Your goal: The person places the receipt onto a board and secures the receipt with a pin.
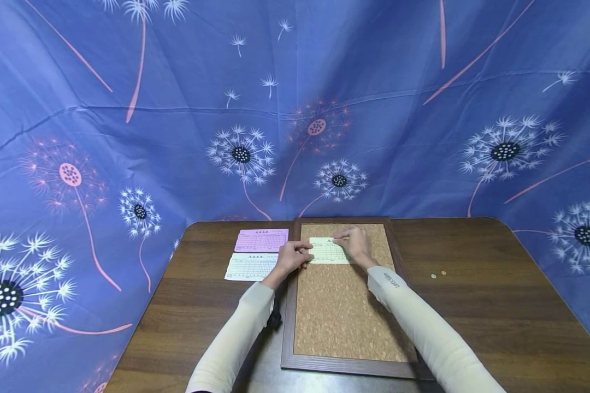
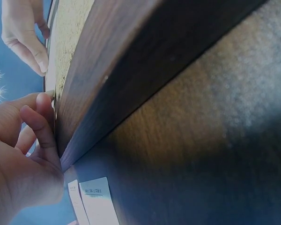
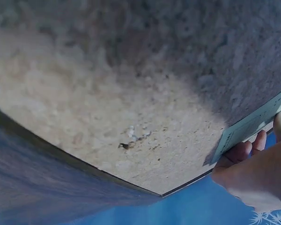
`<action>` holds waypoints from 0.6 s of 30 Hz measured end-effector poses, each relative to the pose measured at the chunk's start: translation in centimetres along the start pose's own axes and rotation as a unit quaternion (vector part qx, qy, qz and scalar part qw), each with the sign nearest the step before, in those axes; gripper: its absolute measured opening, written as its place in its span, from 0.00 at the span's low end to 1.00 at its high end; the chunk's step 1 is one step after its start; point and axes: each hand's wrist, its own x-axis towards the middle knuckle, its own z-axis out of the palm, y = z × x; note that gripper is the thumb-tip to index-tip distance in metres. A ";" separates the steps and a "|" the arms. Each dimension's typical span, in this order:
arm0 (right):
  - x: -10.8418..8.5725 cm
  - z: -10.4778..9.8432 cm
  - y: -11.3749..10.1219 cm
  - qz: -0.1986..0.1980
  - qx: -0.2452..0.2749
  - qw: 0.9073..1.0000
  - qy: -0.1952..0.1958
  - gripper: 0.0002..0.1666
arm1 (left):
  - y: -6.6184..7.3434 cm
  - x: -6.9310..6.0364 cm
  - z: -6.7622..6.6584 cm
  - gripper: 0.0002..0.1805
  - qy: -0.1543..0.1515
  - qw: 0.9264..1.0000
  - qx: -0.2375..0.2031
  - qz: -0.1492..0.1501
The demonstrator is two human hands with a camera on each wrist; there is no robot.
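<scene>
I am holding one pale green slip (image 1: 326, 252) on the corkboard (image 1: 349, 311), between my hands: left hand (image 1: 290, 258) pinching its near edge, right hand (image 1: 358, 243) touching its top, pinching or pressing I cannot tell, seemingly keeping it straight.

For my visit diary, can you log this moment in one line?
green slip: over corkboard; left hand: at slip's left edge; right hand: near slip's top edge; left of corkboard: pink slip, white slip
</scene>
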 end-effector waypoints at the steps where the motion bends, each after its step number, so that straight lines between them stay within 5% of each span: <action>1: 0.0 -0.1 -0.1 -0.002 -0.006 1.000 -0.003 0.08 | 0.0 0.0 0.0 0.14 0.000 1.000 0.000 0.001; 10: 0.4 -0.4 -0.7 0.003 -0.042 0.999 -0.024 0.08 | 0.1 0.0 0.0 0.15 0.002 1.000 0.002 0.006; 18: 0.6 -0.6 0.4 -0.024 -0.001 0.998 -0.053 0.10 | 0.1 -0.1 0.0 0.15 0.002 1.000 0.014 0.008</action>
